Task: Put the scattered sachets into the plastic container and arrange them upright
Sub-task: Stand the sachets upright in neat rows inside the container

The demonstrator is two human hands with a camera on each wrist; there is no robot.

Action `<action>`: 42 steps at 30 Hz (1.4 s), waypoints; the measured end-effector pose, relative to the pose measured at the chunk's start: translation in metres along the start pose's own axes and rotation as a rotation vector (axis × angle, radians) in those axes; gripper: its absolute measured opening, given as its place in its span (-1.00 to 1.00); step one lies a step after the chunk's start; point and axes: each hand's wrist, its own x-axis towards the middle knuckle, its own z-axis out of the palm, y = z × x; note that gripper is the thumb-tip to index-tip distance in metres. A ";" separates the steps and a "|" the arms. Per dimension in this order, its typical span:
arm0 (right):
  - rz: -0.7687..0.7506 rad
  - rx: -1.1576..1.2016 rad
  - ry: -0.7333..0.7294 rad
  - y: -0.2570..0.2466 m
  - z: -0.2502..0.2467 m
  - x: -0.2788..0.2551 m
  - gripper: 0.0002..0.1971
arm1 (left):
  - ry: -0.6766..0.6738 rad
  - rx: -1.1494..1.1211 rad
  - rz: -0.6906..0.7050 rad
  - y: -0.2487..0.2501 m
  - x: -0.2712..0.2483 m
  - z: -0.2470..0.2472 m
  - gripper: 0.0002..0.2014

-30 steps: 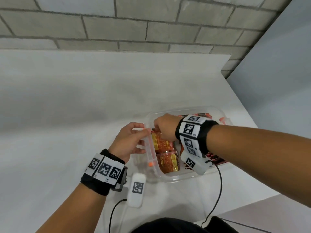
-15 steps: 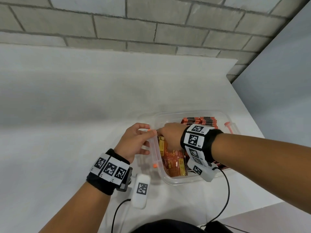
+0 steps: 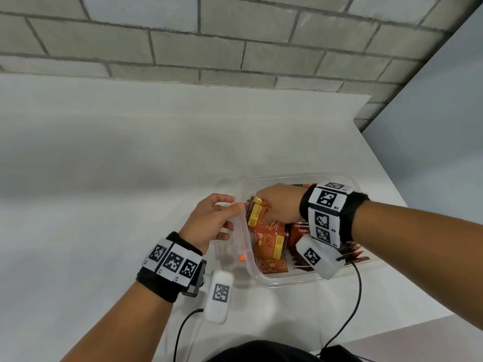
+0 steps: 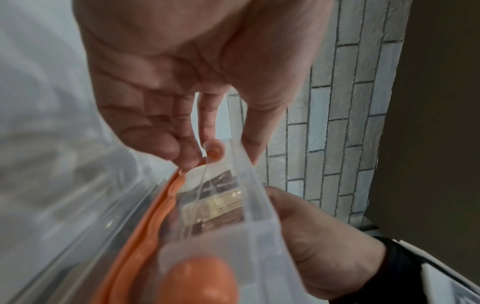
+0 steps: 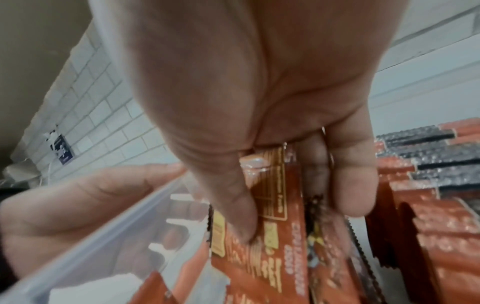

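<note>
Right hand (image 3: 281, 203) pinches a sachet bundle (image 3: 257, 212), long axis near upright, inside the plastic container (image 3: 274, 282) against its left wall, which the left hand (image 3: 209, 222) grips from outside.

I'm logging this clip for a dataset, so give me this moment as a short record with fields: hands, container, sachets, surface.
left hand: pinches the container's near-left rim, steadying it
right hand: inside the container, gripping a bunch of sachets
container: clear plastic, orange clips, lid off
sachets: orange-red; some upright along the far side, others leaning
table: white; no loose sachets visible on it
</note>
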 end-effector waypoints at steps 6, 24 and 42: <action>0.002 0.244 0.172 0.017 -0.012 -0.019 -0.76 | 0.014 0.011 0.006 -0.001 -0.002 -0.001 -0.66; -0.226 1.009 0.303 0.062 -0.028 -0.073 -0.90 | -0.070 0.345 0.385 0.031 -0.044 0.045 -0.84; -0.287 0.558 0.321 0.085 -0.022 -0.111 -0.82 | -0.432 -0.290 -0.021 0.040 -0.040 0.110 -0.55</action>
